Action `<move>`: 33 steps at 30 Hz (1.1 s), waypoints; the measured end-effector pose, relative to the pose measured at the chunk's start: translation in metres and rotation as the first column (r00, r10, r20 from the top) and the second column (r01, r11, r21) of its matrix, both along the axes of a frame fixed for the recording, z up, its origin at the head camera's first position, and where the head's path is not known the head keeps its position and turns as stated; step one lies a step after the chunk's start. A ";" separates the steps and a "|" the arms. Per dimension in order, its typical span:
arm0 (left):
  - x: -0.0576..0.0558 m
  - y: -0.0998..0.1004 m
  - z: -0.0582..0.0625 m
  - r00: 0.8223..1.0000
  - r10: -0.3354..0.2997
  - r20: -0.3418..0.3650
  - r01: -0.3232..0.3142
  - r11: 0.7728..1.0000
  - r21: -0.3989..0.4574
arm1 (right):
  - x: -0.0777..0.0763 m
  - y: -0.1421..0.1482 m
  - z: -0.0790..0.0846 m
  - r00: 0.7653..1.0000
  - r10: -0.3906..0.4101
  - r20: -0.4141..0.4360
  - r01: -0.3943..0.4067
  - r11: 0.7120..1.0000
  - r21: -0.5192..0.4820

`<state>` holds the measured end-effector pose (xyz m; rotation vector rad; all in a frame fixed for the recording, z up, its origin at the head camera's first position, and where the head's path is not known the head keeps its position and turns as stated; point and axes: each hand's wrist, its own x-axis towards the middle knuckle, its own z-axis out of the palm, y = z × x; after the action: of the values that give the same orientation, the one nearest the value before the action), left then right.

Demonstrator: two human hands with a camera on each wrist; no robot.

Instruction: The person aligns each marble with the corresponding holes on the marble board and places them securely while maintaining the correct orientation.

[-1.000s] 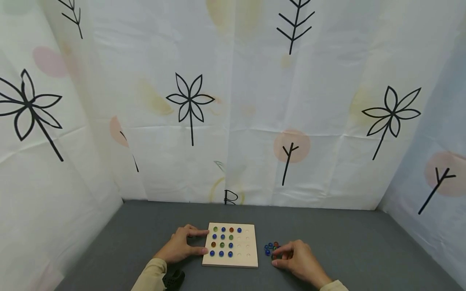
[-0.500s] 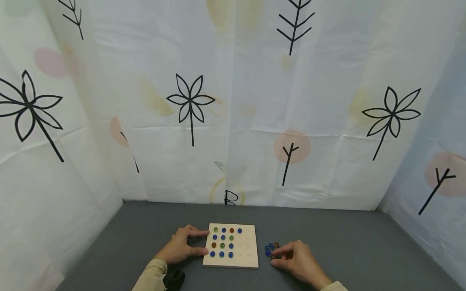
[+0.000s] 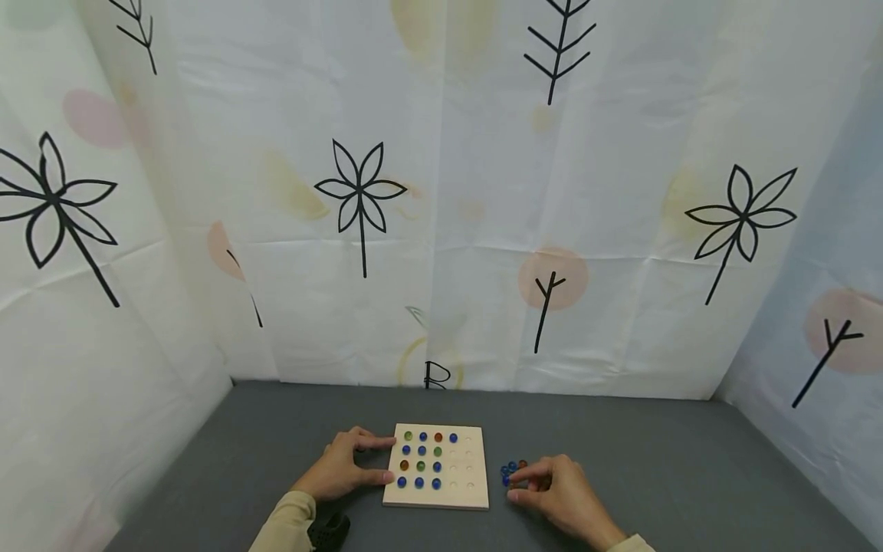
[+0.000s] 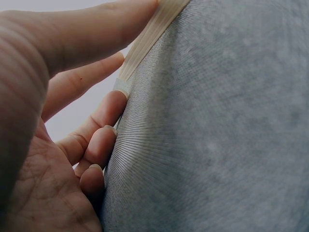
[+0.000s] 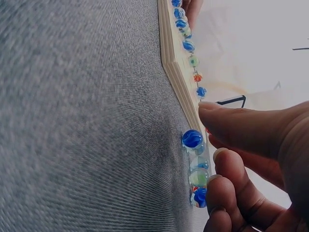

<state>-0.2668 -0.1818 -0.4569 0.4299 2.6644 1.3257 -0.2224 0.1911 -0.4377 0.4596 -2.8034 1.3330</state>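
A square wooden board lies on the table, its left columns and one more hole at the back holding blue, green and amber glass marbles. My left hand rests at its left side, thumb and index finger stretched out and touching the edge. In the left wrist view the thumb presses along the pale wooden edge. To the right of the board, my right hand bends over loose marbles. Between its thumb and index fingertips an orange-red marble shows, mostly hidden. Below lie a blue marble and several others.
Shallow holes without marbles line the board's right part. A dark strap-like object sits by the left sleeve. A grey cloth covers the table, and a printed white curtain stands behind and on both sides.
My right hand has shifted slightly left over the loose marbles, a small marble still at its fingertips. The left hand and the board keep their place.
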 end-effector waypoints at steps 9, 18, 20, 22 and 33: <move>0.000 0.000 0.000 1.000 -0.009 -0.007 0.009 1.000 0.000 | 0.000 -0.001 -0.001 1.000 0.009 0.001 -0.009 1.000 -0.008; 0.000 0.000 0.000 1.000 -0.006 -0.006 0.006 1.000 -0.004 | 0.000 -0.003 -0.003 1.000 0.012 0.014 -0.012 1.000 -0.018; 0.000 0.000 0.000 1.000 -0.005 -0.006 0.005 1.000 -0.004 | 0.000 -0.003 -0.002 1.000 0.003 0.005 -0.002 1.000 -0.016; 0.000 0.000 0.000 1.000 -0.005 -0.009 0.005 1.000 -0.007 | 0.001 -0.004 -0.002 1.000 -0.006 -0.005 0.006 1.000 -0.018; -0.001 0.000 -0.001 1.000 -0.009 -0.012 0.009 1.000 -0.013 | 0.003 -0.009 0.004 1.000 0.003 -0.021 -0.005 0.998 -0.058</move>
<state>-0.2680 -0.1819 -0.4582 0.4491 2.6765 1.3065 -0.2193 0.1817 -0.4341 0.4750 -2.7403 1.3971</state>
